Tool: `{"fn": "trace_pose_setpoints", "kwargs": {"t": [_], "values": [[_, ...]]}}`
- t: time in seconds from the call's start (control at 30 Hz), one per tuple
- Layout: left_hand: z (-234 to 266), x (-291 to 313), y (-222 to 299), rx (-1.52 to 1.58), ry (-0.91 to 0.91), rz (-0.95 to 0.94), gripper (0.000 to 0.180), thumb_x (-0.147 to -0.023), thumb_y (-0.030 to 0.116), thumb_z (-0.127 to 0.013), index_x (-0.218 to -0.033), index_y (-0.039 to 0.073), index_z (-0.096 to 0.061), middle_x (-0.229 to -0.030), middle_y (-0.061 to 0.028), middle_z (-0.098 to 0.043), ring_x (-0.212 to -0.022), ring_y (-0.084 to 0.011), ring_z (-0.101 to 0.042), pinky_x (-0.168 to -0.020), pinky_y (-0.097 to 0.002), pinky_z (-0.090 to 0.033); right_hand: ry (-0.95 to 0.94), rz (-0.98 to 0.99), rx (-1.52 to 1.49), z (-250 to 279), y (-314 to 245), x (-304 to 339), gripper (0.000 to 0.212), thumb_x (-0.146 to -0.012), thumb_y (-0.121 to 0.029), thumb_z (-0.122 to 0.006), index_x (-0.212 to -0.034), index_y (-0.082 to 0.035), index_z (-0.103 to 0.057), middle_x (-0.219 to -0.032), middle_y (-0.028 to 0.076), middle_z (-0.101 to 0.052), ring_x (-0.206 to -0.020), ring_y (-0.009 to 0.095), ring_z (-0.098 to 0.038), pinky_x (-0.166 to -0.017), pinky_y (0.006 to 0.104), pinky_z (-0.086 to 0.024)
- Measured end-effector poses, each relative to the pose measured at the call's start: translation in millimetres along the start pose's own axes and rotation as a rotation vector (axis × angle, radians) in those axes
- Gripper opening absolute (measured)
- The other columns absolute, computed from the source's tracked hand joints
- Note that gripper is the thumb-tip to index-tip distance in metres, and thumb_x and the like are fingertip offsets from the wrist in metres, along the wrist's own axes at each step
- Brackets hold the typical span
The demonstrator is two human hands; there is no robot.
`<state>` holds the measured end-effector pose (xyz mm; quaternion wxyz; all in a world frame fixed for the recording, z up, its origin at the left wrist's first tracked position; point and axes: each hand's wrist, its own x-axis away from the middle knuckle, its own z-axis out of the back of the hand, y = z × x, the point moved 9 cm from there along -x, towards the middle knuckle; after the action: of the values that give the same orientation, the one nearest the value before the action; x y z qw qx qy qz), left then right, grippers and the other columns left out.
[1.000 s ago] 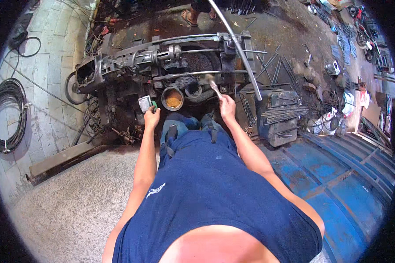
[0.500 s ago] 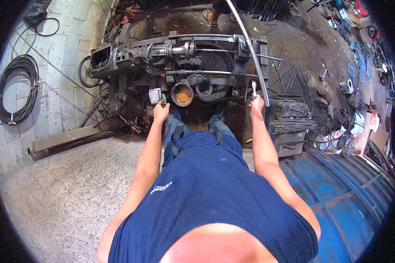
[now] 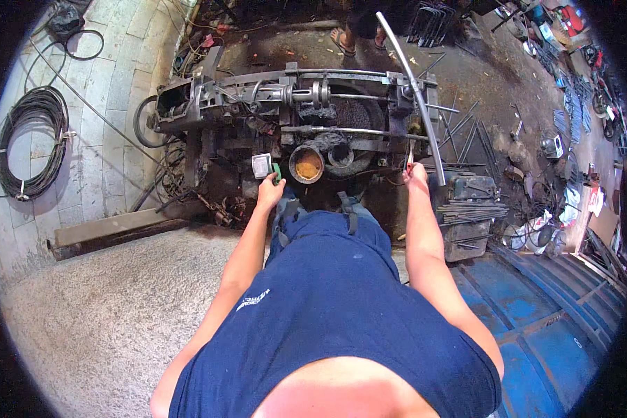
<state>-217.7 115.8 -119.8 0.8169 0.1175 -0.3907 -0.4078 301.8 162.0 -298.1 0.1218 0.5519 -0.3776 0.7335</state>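
Observation:
At the near side of a greasy dark machine [image 3: 258, 125], my left hand [image 3: 269, 189] is closed round a small green object [image 3: 277, 173]. A pale square piece with a white face [image 3: 262, 166] is right beside it; whether the two are joined I cannot tell. My right hand [image 3: 416, 174] is closed on a slim tool [image 3: 410, 150] pointing away from me, its kind unclear. Past that hand slants a long grey metal bar [image 3: 419, 97], its near end just right of my wrist. Between my hands sit a round can with orange-brown contents [image 3: 308, 165] and a smaller grey can [image 3: 341, 155].
A metal box [image 3: 467, 237] with several rods on it stands right of my right forearm. Blue metal sheeting [image 3: 536, 327] lies lower right. Coiled black cable [image 3: 31, 143] is at the left. Another person's foot [image 3: 343, 42] shows beyond the machine, and loose rods [image 3: 467, 136] lie right.
The view has shifted, so the machine appears slightly lower and further right. The bar's far end has come into view. Both hands keep their grip, and the right-hand tool looks less exposed.

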Motion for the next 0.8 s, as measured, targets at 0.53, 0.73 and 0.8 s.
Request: {"fn": "trace_pose_setpoints", "kwargs": {"t": [0.53, 0.73, 0.8], "values": [[-7, -15, -15, 0.032, 0.076, 0.046, 0.047, -0.081, 0.032, -0.064, -0.120, 0.006, -0.060, -0.108, -0.0239, -0.064, -0.104, -0.0336, -0.062, -0.090, -0.0390, -0.047, 0.402, 1.057, 0.775, -14, -49, 129, 0.042, -0.074, -0.022, -0.066, -0.107, 0.003, -0.062, -0.104, 0.024, -0.065, -0.099, 0.037, -0.062, -0.089, 0.0434, -0.046], [-11, -20, -24, 0.081, 0.076, 0.092, 0.047, -0.081, 0.031, -0.065, -0.120, 0.005, -0.060, -0.109, -0.0237, -0.064, -0.104, -0.0328, -0.062, -0.090, -0.0385, -0.047, -0.564, 1.231, 0.721, -146, -108, 291, 0.026, -0.087, -0.012, -0.061, -0.107, 0.003, -0.061, -0.091, 0.009, -0.068, -0.079, 0.013, -0.063, -0.070, 0.0273, -0.051], [-4, -12, -10, 0.056, 0.094, 0.091, 0.047, -0.081, 0.030, -0.065, -0.120, 0.004, -0.060, -0.107, -0.0236, -0.064, -0.103, -0.0326, -0.063, -0.089, -0.0385, -0.048, -0.383, 1.477, 0.671, -158, -167, 346, 0.025, -0.084, -0.013, -0.062, -0.104, 0.002, -0.063, -0.089, 0.012, -0.068, -0.079, 0.017, -0.065, -0.072, 0.0303, -0.051]]}}
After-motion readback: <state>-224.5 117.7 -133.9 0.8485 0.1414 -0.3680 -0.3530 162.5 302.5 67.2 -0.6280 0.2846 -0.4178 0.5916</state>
